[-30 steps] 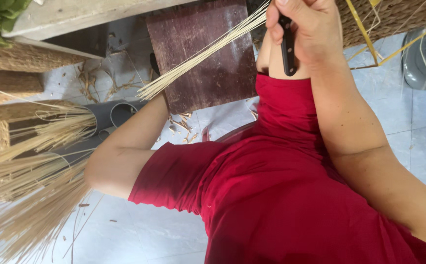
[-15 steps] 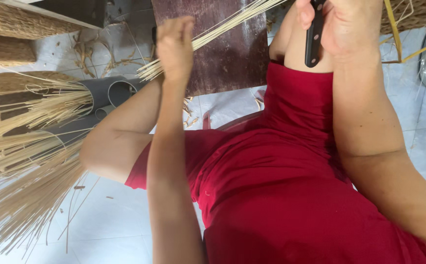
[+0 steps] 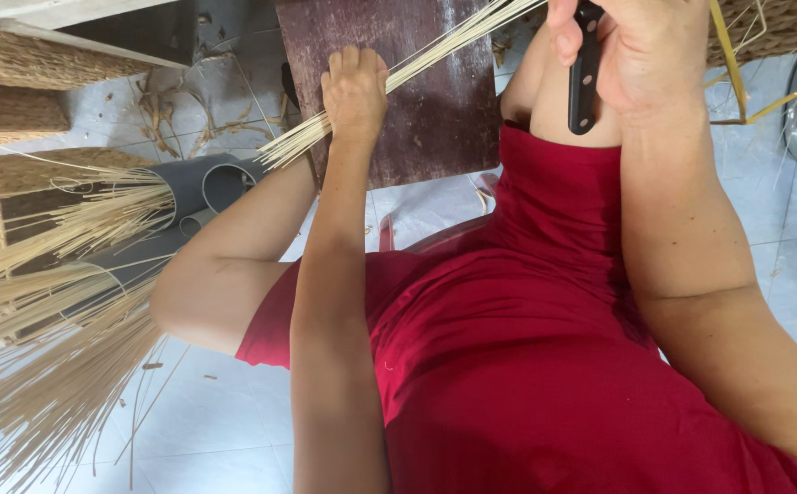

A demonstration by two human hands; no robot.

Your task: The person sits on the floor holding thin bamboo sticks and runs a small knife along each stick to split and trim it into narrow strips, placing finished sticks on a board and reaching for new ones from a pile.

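Left hand point(image 3: 355, 90) is clamped round a thin bundle of pale straw reeds point(image 3: 435, 48), lying slantwise across the dark brown wooden board point(image 3: 435, 128); right hand point(image 3: 641, 50) grips a black-handled knife point(image 3: 585, 78) above the knee.

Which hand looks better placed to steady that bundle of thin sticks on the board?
Probably the left hand: it already lies on the bundle of thin sticks over the dark board. The right hand is busy gripping a black handle.
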